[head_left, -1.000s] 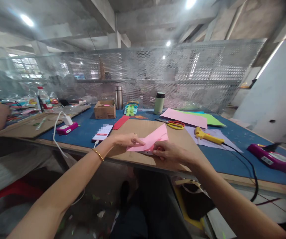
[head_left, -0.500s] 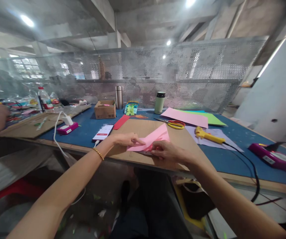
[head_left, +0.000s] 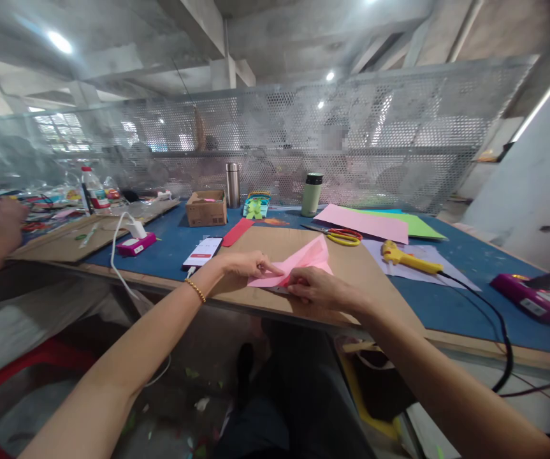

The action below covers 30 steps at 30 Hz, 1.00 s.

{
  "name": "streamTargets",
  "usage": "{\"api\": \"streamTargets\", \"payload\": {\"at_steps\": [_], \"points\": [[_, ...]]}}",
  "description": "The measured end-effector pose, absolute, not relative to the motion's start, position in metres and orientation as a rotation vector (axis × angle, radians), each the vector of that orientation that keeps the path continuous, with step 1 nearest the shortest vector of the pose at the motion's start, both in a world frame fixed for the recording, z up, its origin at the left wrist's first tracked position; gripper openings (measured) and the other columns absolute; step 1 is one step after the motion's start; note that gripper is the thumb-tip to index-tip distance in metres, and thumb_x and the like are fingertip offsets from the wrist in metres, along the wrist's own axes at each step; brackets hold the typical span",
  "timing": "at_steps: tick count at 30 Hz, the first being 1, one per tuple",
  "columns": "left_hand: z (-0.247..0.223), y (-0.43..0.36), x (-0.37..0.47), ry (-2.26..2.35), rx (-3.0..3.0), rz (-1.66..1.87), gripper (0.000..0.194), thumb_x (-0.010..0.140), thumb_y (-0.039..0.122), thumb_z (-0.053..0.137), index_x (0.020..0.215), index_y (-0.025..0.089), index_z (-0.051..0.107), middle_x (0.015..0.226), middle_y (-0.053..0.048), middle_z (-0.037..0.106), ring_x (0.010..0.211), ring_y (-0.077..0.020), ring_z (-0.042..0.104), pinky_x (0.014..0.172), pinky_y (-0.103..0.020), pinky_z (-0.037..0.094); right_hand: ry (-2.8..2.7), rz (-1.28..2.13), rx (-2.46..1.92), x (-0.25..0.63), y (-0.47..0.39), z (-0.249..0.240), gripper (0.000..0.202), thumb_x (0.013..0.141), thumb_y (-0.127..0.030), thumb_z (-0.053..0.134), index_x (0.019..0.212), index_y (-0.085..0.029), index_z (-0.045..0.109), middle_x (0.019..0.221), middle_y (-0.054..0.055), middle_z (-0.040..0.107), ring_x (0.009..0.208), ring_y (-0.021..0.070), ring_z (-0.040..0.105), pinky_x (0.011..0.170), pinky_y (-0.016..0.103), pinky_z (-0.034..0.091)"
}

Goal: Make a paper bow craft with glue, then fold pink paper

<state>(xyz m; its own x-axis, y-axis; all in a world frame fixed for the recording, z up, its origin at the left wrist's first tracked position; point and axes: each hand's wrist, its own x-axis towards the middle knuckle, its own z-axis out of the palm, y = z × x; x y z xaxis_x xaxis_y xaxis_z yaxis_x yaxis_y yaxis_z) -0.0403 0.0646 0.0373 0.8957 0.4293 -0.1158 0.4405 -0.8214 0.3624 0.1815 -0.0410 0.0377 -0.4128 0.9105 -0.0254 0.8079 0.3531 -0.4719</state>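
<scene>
A folded sheet of pink paper [head_left: 315, 252] lies on a brown cardboard sheet [head_left: 375, 296] near the table's front edge, one corner raised toward the back. My left hand [head_left: 250, 262] holds the paper's left part down, its index finger stretched onto it and the other fingers curled. My right hand [head_left: 320, 288] pinches the near edge with bent fingers, which partly hide the fold. Close behind the paper lie scissors [head_left: 344, 238] with red and yellow handles.
Right of the cardboard lies a yellow glue gun [head_left: 411, 259], its black cord hanging off the edge. A phone [head_left: 202, 253] on a charging cable and a red paper strip [head_left: 238, 233] lie left. A green tumbler [head_left: 311, 196] stands behind. At far left is another person's hand [head_left: 7, 217].
My right hand has shifted slightly along the paper's near edge, and the raised paper has opened out a little more to the right. The whole view has also moved slightly.
</scene>
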Motion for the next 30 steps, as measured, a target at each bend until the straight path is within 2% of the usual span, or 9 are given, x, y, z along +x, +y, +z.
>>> {"api": "streamTargets", "payload": {"at_steps": [5, 9, 18, 24, 27, 30], "points": [[0.038, 0.064, -0.04, 0.655, 2.703, -0.054, 0.055, 0.086, 0.011, 0.05, 0.139, 0.024, 0.06, 0.079, 0.002, 0.039, 0.074, -0.012, 0.04, 0.071, -0.02, 0.033, -2.387, 0.6, -1.471, 0.185, -0.04, 0.037, 0.018, 0.088, -0.028, 0.055, 0.089, -0.015, 0.068, 0.084, 0.006, 0.069, 0.07, 0.0153, 0.057, 0.061, 0.024, 0.039], [0.037, 0.065, -0.04, 0.665, 2.65, -0.051, 0.053, 0.088, 0.015, 0.05, 0.139, 0.024, 0.059, 0.079, 0.002, 0.041, 0.074, -0.0121, 0.039, 0.071, -0.02, 0.033, -2.381, 0.621, -1.495, 0.183, -0.04, 0.036, 0.018, 0.088, -0.026, 0.056, 0.092, -0.014, 0.069, 0.083, 0.006, 0.07, 0.071, 0.0161, 0.059, 0.061, 0.024, 0.039], [0.028, 0.071, -0.036, 0.697, 2.573, -0.043, 0.059, 0.082, 0.008, 0.052, 0.137, 0.024, 0.062, 0.079, 0.003, 0.039, 0.072, -0.0109, 0.041, 0.066, -0.018, 0.034, -2.311, 0.65, -1.505, 0.177, -0.046, 0.036, 0.019, 0.089, -0.024, 0.056, 0.096, -0.015, 0.071, 0.087, 0.007, 0.072, 0.076, 0.0174, 0.062, 0.063, 0.024, 0.04], [0.03, 0.066, -0.035, 0.687, 2.587, -0.024, 0.055, 0.085, 0.011, 0.053, 0.136, 0.03, 0.062, 0.08, 0.003, 0.039, 0.078, -0.0124, 0.041, 0.074, -0.02, 0.037, -2.311, 0.574, -1.498, 0.178, -0.048, 0.035, 0.021, 0.089, -0.03, 0.058, 0.096, -0.016, 0.072, 0.091, 0.008, 0.073, 0.08, 0.0198, 0.064, 0.067, 0.026, 0.042], [0.032, 0.063, -0.034, 0.708, 2.573, -0.035, 0.058, 0.083, 0.008, 0.052, 0.136, 0.029, 0.063, 0.08, 0.003, 0.038, 0.077, -0.0122, 0.04, 0.075, -0.02, 0.037, -2.302, 0.565, -1.503, 0.176, -0.05, 0.035, 0.025, 0.089, -0.034, 0.058, 0.096, -0.016, 0.073, 0.093, 0.009, 0.074, 0.082, 0.0207, 0.065, 0.068, 0.026, 0.042], [0.032, 0.063, -0.034, 0.733, 2.552, -0.048, 0.058, 0.082, 0.006, 0.052, 0.135, 0.028, 0.064, 0.079, 0.003, 0.039, 0.076, -0.0125, 0.039, 0.073, -0.021, 0.037, -2.29, 0.561, -1.516, 0.171, -0.05, 0.036, 0.022, 0.089, -0.032, 0.058, 0.095, -0.017, 0.073, 0.091, 0.008, 0.074, 0.08, 0.0198, 0.065, 0.065, 0.025, 0.04]]}}
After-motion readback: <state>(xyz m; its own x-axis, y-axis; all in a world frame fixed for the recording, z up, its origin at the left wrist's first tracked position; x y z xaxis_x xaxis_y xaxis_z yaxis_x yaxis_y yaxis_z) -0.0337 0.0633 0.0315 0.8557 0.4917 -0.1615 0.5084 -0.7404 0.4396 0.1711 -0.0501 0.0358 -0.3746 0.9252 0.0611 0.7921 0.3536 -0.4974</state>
